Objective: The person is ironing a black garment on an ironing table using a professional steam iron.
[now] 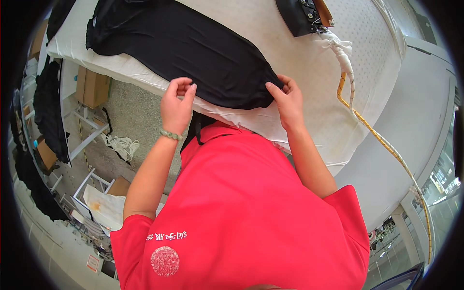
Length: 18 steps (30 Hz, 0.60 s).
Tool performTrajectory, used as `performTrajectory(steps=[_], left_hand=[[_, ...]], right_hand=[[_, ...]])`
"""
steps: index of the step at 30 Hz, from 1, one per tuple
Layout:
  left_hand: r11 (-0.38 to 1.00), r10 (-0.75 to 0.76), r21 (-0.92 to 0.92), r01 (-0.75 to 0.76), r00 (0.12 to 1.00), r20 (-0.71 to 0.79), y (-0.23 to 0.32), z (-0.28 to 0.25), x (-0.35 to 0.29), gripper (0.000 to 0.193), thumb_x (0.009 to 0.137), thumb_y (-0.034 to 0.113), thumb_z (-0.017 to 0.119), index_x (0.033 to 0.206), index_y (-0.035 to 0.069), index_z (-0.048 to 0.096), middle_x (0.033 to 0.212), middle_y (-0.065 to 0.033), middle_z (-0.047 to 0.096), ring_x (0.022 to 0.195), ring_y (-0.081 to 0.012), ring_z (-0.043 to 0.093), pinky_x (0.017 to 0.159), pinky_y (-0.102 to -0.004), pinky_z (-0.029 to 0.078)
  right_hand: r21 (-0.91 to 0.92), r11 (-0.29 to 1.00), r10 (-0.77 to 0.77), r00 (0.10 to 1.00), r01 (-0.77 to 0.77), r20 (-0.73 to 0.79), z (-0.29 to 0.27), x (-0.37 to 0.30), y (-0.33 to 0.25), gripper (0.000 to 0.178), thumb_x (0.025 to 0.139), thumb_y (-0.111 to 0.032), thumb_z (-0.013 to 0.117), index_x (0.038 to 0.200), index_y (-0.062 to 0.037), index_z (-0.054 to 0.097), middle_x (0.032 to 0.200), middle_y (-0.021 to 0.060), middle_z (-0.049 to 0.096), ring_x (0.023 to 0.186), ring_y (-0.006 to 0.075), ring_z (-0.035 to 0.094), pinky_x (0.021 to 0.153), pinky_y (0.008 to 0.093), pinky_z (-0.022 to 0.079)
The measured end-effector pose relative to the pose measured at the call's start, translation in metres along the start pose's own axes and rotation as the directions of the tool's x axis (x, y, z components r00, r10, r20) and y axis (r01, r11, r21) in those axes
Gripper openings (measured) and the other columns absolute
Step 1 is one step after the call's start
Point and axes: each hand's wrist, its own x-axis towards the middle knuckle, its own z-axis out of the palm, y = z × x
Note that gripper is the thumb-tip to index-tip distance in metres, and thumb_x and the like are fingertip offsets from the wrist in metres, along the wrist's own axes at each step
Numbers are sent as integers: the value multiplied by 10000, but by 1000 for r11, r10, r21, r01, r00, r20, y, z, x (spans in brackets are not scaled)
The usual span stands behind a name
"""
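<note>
A black garment [183, 46] of smooth cloth lies spread over the white padded table [367, 63], and its narrower gathered end is at the right. My right hand [288, 100] pinches the edge of that end between thumb and fingers. Beside the garment's near edge is my left hand [176, 107], its fingers loosely curled and the thumb a little apart. I see no cloth held in it; whether its fingertips touch the garment is hard to tell.
A dark iron [302, 17] stands at the table's far right, its wrapped cord [382, 137] running down the right side. Left of the table are a cardboard box [93, 88], a white cord bundle [123, 146] on the floor and hanging black cloth [50, 113].
</note>
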Motion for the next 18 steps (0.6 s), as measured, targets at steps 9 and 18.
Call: performTrajectory(steps=[9,18], left_hand=[[808,413,397,-434,899,142,18,-67,74,256,903,82,706,1159,74,717,1189,-100,667,1041,-249,686,870,-357,565],[409,563,594,-692,704,433,-11,-81,75,332,808,14,683,1137,52,698,1229,-87,670,1156,-303,658,906,-388,566]], right_hand=[[-45,994,98,995,-98,-9,-2,-11,3,405,981,-163,750,1310,35,620,1144,55,701,946,88,626,855,269,519],[-791,187,-749,606,583,270,8,-30,-15,381,921,-64,722,1293,-42,641,1241,117,683,1070,287,671,945,405,537]])
